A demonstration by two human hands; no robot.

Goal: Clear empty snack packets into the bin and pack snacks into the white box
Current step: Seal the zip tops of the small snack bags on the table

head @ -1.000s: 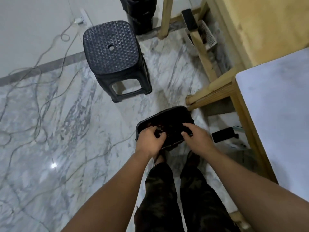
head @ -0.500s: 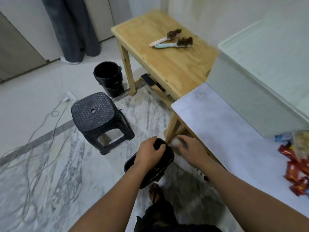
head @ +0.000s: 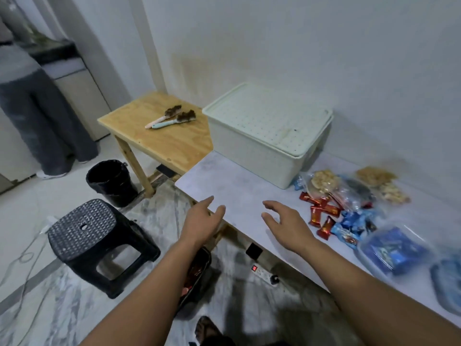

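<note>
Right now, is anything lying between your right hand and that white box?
No. In the head view, only bare grey tabletop separates the right hand from the white box.

**Bare forearms, no sleeves**

Both forearms were uncovered to the frame's edge, with no watch, ring or band. The left hand (head: pixel 201 222) and right hand (head: pixel 287 227) were ungloved. Below the fingers, a sandalled foot (head: pixel 208 329) showed beside dark trousers.

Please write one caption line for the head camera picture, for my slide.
Both empty hands, left hand and right hand, reach toward the lidded white box beside the snacks.
</note>
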